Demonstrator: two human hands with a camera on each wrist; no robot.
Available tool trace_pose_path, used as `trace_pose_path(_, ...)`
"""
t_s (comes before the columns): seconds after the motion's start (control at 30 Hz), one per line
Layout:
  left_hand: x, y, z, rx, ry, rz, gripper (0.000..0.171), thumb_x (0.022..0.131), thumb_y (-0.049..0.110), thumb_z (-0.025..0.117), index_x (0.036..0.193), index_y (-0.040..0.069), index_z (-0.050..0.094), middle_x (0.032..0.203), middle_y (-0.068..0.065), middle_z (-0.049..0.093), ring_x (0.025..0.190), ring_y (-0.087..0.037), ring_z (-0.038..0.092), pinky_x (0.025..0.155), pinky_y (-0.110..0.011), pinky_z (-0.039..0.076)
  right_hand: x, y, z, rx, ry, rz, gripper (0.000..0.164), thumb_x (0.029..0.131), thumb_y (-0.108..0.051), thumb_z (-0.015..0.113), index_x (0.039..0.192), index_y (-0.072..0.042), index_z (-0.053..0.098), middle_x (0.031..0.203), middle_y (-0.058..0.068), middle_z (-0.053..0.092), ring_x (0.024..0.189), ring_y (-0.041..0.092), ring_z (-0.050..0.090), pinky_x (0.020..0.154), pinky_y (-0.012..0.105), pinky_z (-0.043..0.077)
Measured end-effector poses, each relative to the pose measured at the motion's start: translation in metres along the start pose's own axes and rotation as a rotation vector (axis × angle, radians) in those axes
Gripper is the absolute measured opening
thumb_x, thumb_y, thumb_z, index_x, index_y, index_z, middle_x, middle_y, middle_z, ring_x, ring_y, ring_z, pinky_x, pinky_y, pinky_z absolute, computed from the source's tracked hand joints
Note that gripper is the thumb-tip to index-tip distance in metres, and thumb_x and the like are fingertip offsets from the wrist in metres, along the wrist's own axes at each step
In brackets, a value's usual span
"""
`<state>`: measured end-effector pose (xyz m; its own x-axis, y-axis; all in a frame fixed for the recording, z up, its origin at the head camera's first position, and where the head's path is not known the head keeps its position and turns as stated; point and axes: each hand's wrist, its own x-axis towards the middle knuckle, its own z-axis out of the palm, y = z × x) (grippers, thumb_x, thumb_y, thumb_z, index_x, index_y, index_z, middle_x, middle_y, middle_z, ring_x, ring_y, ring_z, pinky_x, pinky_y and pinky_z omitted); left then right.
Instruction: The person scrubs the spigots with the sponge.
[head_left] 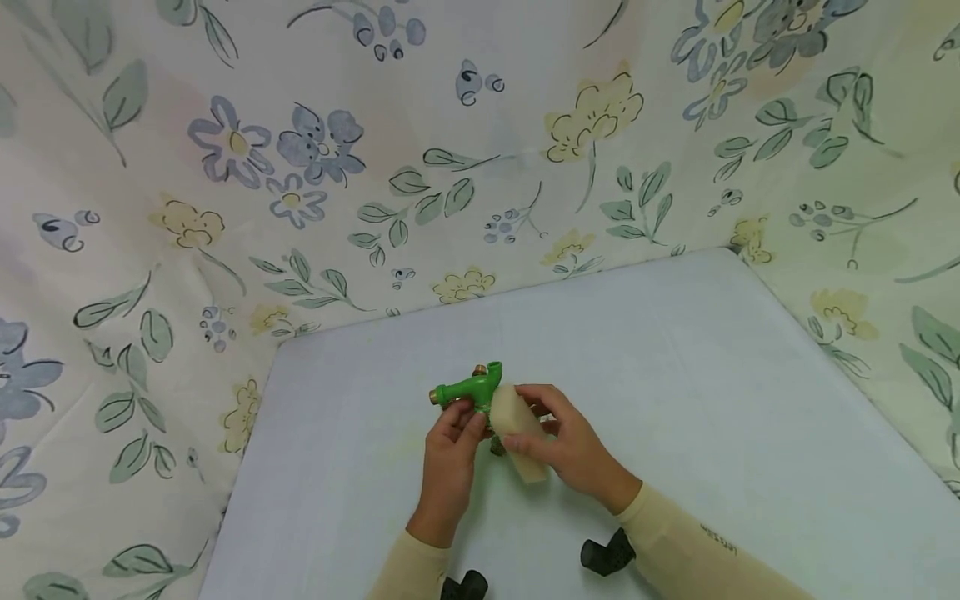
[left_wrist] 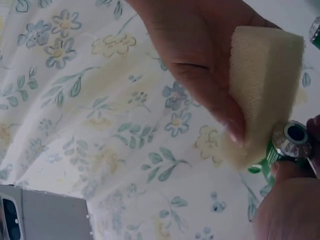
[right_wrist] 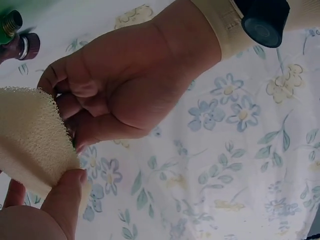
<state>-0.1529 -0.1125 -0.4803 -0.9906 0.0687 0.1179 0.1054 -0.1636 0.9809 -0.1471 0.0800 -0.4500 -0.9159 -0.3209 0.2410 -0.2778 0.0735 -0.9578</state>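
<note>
A green tap [head_left: 471,389] with brass-coloured threaded ends is held in my left hand [head_left: 450,458], thumb and fingertips pinching its body. My right hand [head_left: 570,442] grips a cream block of sponge [head_left: 519,429] between thumb and fingers, its face right against the tap's side. From the left wrist, the sponge [left_wrist: 262,85] stands beside the tap's shiny metal end [left_wrist: 294,142], with the left thumb close by. In the right wrist view the sponge [right_wrist: 30,132] covers part of the tap, and the right thumb [right_wrist: 65,195] presses on its edge.
Both hands are above a table with a white cover [head_left: 337,467]. Floral cloth [head_left: 420,167] hangs behind and along the sides. Black wrist cameras [head_left: 606,553] sit on both sleeved wrists. In the left wrist view a grey patch [left_wrist: 55,212] shows beyond the cloth's edge.
</note>
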Motion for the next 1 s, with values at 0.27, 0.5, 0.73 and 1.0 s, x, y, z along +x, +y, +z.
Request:
trace_pose_path(0.27, -0.001, -0.001, 0.001, 0.031, -0.057, -0.027, 0.039, 0.092, 0.021, 0.067, 0.128, 0.007, 0.058, 0.121, -0.015, 0.054, 0.104, -0.026, 0.054, 0.084, -0.034, 0.05, 0.005, 0.017, -0.004, 0.017, 0.017, 0.111, 0.053, 0.088, -0.026, 0.072, 0.135, -0.019, 0.049, 0.119, 0.006, 0.053, 0.107, 0.027, 0.05, 0.083, 0.048, 0.045)
trace_pose_path(0.5, -0.001, -0.006, -0.001, 0.132, 0.031, -0.015, 0.042, 0.087, 0.024, 0.073, 0.125, 0.011, 0.061, 0.114, -0.012, 0.062, 0.102, -0.027, 0.059, 0.082, -0.035, 0.052, 0.004, 0.046, 0.0, -0.003, 0.019, 0.12, 0.054, 0.086, -0.038, 0.073, 0.134, -0.033, 0.048, 0.121, -0.002, 0.052, 0.107, 0.019, 0.05, 0.083, 0.045, 0.045)
trace_pose_path(0.73, -0.001, 0.006, 0.0, 0.156, 0.106, 0.037, 0.047, 0.091, 0.004, 0.066, 0.13, 0.006, 0.041, 0.114, -0.012, 0.065, 0.104, -0.031, 0.056, 0.078, -0.027, 0.048, -0.001, 0.041, 0.005, -0.025, -0.056, 0.005, 0.057, 0.086, -0.034, 0.074, 0.136, -0.03, 0.047, 0.127, -0.006, 0.05, 0.111, 0.019, 0.049, 0.084, 0.043, 0.046)
trace_pose_path(1.0, 0.001, 0.012, 0.001, 0.088, 0.041, 0.056, 0.057, 0.09, 0.002, 0.067, 0.14, 0.017, 0.044, 0.114, -0.016, 0.062, 0.103, -0.032, 0.058, 0.08, -0.03, 0.051, -0.001, 0.003, 0.003, 0.003, -0.022, -0.064, 0.057, 0.086, -0.017, 0.074, 0.137, -0.013, 0.048, 0.122, 0.003, 0.05, 0.105, 0.029, 0.046, 0.079, 0.045, 0.046)
